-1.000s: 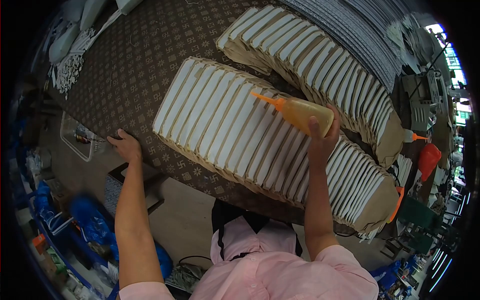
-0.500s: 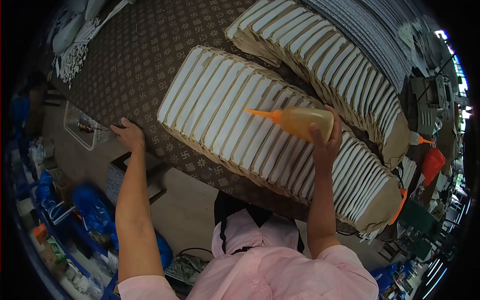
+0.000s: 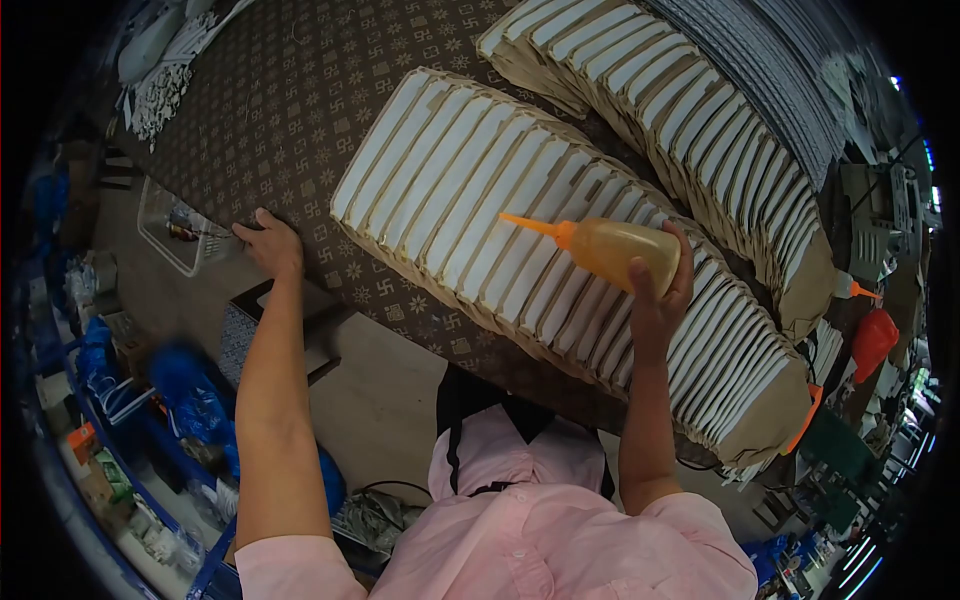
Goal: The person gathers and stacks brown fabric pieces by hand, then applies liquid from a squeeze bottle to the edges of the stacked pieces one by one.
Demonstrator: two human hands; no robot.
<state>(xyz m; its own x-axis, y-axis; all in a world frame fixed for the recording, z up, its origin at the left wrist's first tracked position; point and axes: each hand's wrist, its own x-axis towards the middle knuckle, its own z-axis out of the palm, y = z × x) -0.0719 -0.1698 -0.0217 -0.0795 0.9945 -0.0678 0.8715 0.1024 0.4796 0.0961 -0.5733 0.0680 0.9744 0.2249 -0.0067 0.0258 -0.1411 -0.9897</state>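
Blue bags and bins (image 3: 190, 400) sit on the floor at the lower left of the frame, too blurry to tell more. Just above them, near the left edge, a clear plastic tray (image 3: 175, 225) sticks out by the table's side with small bits inside. At the upper left corner, a bunch of white pieces (image 3: 160, 95) lies on the table.

The table (image 3: 280, 110) is covered with a brown cloth that has a light pattern on it. The left hand (image 3: 272, 243) rests flat on the table's near edge, fingers spread, holding nothing. It is just beside the clear tray.

In the middle of the frame lies a long row of white and brown paper pieces (image 3: 470, 210), each one lapping over the next like fallen dominoes. It runs from the upper middle down to the lower right. A second row (image 3: 700, 130) lies behind it at the upper right.

The right hand (image 3: 655, 295) is wrapped tight around the fat end of a yellow squeeze bottle (image 3: 625, 250). The bottle is held on its side above the near row, right of the middle. Its orange tip (image 3: 530, 225) points left and hangs just over the white strips. I cannot tell if the tip touches them.

At the far right edge, another small bottle (image 3: 850, 290) and a red thing (image 3: 873, 340) sit past the rows.
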